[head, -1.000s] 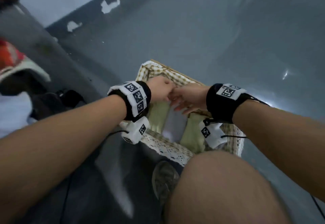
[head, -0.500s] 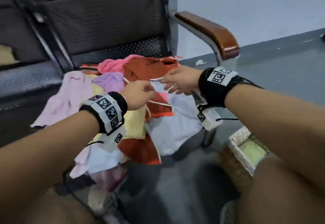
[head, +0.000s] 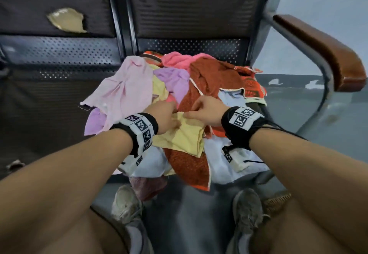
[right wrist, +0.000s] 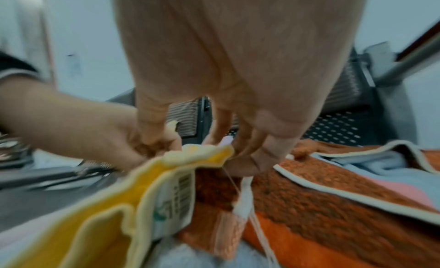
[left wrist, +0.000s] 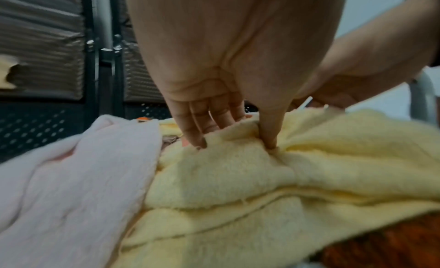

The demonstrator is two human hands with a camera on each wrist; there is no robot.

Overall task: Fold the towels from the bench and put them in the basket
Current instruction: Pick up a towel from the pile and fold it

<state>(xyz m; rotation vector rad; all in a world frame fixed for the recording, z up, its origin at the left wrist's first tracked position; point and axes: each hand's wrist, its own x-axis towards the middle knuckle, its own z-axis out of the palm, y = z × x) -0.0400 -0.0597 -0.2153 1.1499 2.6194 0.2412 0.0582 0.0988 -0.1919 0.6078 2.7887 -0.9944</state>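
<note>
A heap of towels covers the bench seat (head: pixel 59 54) in the head view: pink (head: pixel 123 86), lilac (head: pixel 171 78), rust orange (head: pixel 215 78), pale blue (head: pixel 219 164). On top at the front lies a yellow towel (head: pixel 183 136). My left hand (head: pixel 171 114) pinches its upper edge between thumb and fingers (left wrist: pixel 197 138). My right hand (head: pixel 191 114) pinches the same edge just to the right, close against the left. In the right wrist view the yellow towel (right wrist: pixel 147 178) lifts at that pinch and shows a sewn label (right wrist: pixel 176 196). Only a corner of the wicker basket (head: pixel 276 200) shows.
The bench has dark perforated seats, a torn backrest patch (head: pixel 65 20) and a wooden armrest (head: pixel 318 50) at the right. My knees and both shoes (head: pixel 127 204) are on the grey floor below the pile. The basket stands by my right foot.
The view swung from the basket on the floor up to the bench. Both hands left the basket, reached the pile, and now pinch the yellow towel's edge.
</note>
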